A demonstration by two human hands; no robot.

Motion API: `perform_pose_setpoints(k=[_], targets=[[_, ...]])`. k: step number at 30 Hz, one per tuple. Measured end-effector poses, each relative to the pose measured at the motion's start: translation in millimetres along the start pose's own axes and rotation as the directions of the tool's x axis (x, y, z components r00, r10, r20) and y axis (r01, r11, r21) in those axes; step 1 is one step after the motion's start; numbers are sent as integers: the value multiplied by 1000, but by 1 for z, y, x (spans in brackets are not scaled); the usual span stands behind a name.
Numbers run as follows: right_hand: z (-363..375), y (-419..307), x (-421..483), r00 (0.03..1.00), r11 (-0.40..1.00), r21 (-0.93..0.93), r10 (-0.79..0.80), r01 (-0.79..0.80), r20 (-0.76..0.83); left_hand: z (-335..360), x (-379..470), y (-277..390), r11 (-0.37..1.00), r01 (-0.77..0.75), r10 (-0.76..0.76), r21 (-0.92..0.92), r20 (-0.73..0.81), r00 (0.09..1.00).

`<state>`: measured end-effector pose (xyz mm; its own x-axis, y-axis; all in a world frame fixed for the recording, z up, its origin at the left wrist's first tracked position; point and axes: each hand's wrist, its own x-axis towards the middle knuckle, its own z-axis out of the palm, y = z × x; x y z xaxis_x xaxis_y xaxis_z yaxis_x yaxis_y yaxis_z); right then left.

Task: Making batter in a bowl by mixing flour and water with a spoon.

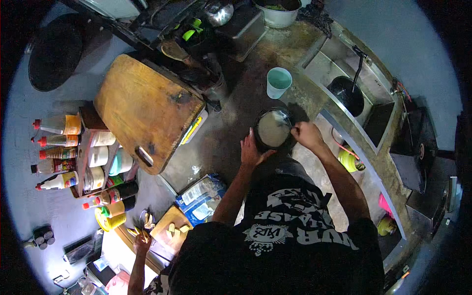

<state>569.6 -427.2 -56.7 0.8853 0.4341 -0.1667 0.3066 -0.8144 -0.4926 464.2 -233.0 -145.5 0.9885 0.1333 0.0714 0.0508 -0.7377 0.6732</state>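
A dark round bowl [261, 138] stands on the counter in front of me, holding a pale beige mixture [273, 129]. My left hand [252, 149] steadies the bowl from its near left side, thumb and fingers spread along the wall. At the bowl's right rim, my right hand [306, 135] is closed in a fist around what looks like the handle of a utensil. Its kind is too hidden to tell. Just beyond the bowl, a pale green cup [279, 82] stands upright.
A large wooden board [147, 107] leans at left beside a rack of bottles [86, 155]. Another person's hand [142, 243] is near a small cutting board [172, 225] with cut pieces. A blue bag [201, 197] lies nearer. A steel sink [332, 59] is on the right.
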Motion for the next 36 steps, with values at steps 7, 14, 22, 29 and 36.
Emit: perform_pose_setpoints(k=[7,14,22,29,36], targets=[[-4,-4,0,994,999,22,-30,27,106,2,0,-6,1000,-5,5,6,35,999],[-5,-5,1,978,986,-118,134,-115,161,7,0,-7,994,-108,108,11,-54,993],[-8,-10,-7,991,996,-85,24,-13,134,6,-3,-11,990,-137,140,37,-92,986],[-17,-29,-4,936,994,-26,106,-103,335,3,-3,-10,992,-124,124,0,-66,990],[0,-34,8,989,979,-159,138,-129,46,7,-3,-14,972,-228,217,-51,-158,963]])
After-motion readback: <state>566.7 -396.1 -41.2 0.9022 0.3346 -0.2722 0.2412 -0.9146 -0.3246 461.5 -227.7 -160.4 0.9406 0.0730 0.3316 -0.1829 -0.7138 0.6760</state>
